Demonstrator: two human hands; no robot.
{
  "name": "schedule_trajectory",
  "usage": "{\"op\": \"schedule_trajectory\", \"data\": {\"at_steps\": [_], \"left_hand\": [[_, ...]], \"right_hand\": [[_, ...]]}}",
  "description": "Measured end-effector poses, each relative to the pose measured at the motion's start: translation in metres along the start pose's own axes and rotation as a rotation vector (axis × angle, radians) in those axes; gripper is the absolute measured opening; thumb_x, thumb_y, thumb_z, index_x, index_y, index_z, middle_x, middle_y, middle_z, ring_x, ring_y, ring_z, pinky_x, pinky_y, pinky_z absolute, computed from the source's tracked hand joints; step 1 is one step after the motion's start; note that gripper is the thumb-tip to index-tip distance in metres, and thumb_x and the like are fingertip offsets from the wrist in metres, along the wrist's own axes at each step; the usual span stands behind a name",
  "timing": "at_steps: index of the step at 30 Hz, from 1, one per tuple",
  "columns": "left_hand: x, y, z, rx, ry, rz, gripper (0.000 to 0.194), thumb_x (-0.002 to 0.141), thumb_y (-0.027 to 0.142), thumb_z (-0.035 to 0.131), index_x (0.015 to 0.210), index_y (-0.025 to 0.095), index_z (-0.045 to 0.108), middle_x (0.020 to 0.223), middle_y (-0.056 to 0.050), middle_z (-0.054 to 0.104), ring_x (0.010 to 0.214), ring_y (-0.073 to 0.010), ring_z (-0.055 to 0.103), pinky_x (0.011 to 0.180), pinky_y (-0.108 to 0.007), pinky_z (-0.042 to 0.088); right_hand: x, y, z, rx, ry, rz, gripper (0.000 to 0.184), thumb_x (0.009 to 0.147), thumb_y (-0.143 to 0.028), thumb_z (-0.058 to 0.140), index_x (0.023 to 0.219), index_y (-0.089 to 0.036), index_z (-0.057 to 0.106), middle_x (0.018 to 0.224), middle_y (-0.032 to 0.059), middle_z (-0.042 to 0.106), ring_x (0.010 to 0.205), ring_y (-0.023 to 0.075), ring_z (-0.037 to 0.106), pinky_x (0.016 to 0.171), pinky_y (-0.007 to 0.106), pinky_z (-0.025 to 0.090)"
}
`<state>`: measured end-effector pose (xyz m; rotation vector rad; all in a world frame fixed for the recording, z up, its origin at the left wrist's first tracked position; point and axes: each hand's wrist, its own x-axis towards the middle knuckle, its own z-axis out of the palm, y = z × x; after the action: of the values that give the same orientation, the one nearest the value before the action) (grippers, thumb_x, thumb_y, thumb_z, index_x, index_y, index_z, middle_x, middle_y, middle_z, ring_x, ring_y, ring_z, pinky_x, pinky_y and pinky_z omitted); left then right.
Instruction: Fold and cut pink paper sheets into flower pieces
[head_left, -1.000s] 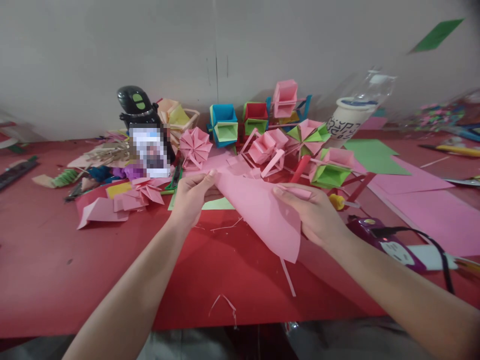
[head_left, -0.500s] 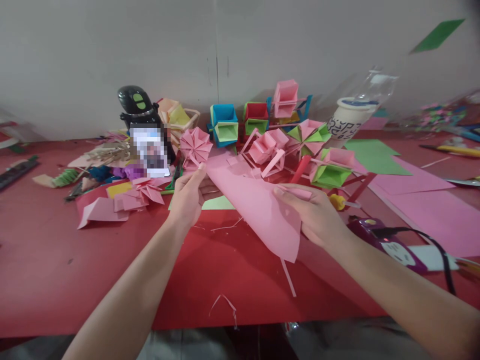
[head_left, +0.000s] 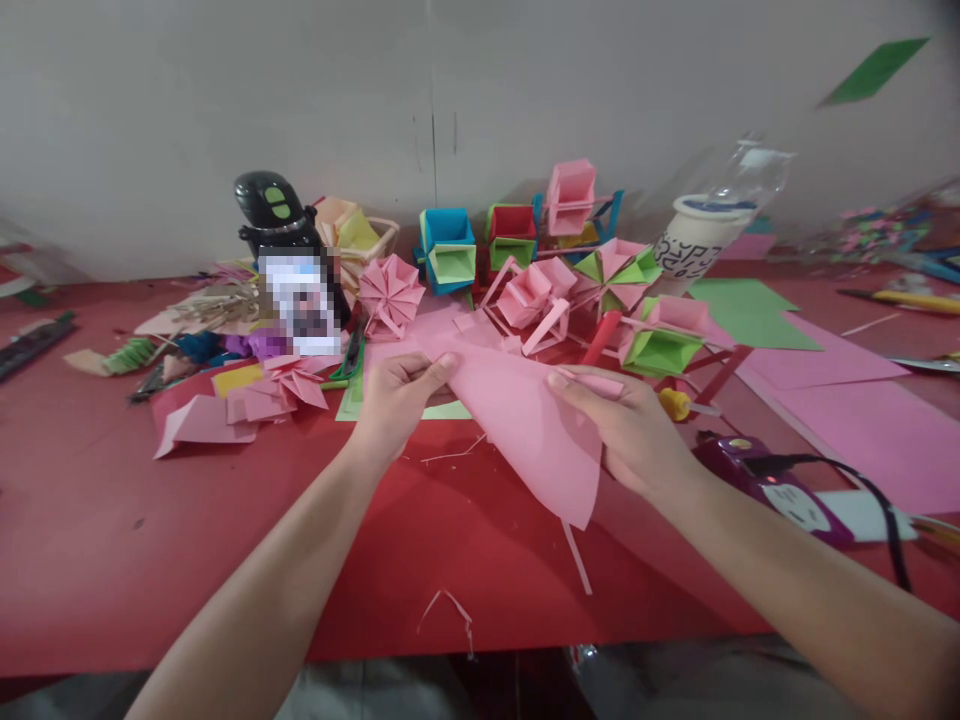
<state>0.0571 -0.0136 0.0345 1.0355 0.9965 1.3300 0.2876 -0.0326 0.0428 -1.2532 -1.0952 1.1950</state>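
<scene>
A sheet of pink paper (head_left: 525, 430) is stretched between my hands above the red table, its lower corner hanging towards me. My left hand (head_left: 401, 400) pinches its left edge between thumb and fingers. On the right side, my right hand (head_left: 619, 415) grips the paper, with a narrow rolled or folded pink part (head_left: 596, 382) along the top by the thumb. Below the sheet a thin pink strip (head_left: 577, 558) lies on the table. Just behind my hands stand a pink folded paper rosette (head_left: 391, 290) and small pink paper boxes (head_left: 536, 290).
Several folded paper models, such as a blue box (head_left: 448, 245), line the wall. A phone (head_left: 300, 305) leans on a black figure (head_left: 274, 205) at left. At right are a patterned cup (head_left: 694, 245), pink sheets (head_left: 862, 430) and a purple device (head_left: 780, 490) with a black cable.
My left hand has moved right along the pink paper, closer to my right hand, and still pinches it. My right hand has stayed in nearly the same place.
</scene>
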Motion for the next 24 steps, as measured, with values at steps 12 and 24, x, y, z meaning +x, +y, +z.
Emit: {"op": "schedule_trajectory", "data": {"at_steps": [12,24], "left_hand": [[0.0,-0.0026,0.0009,-0.009,-0.065,0.014,0.032,0.075,0.04,0.085,0.091,0.014,0.078,0.09,-0.008,0.078,0.083,-0.0202,0.073,0.089,-0.039,0.062],[-0.0043,-0.0041,0.0051,0.052,-0.118,-0.007,0.032,0.077,0.042,0.084,0.091,0.013,0.08,0.091,-0.01,0.08,0.085,-0.0234,0.075,0.087,-0.041,0.063]], "right_hand": [[0.0003,-0.0008,0.0008,0.019,0.01,-0.009,0.026,0.07,-0.046,0.088,0.088,-0.028,0.081,0.099,0.003,0.079,0.104,0.0286,0.071,0.09,0.041,0.057],[-0.0002,0.0,0.0003,0.008,0.019,-0.016,0.026,0.071,-0.047,0.087,0.088,-0.029,0.081,0.097,0.0025,0.079,0.104,0.0297,0.07,0.095,0.045,0.055]]}}
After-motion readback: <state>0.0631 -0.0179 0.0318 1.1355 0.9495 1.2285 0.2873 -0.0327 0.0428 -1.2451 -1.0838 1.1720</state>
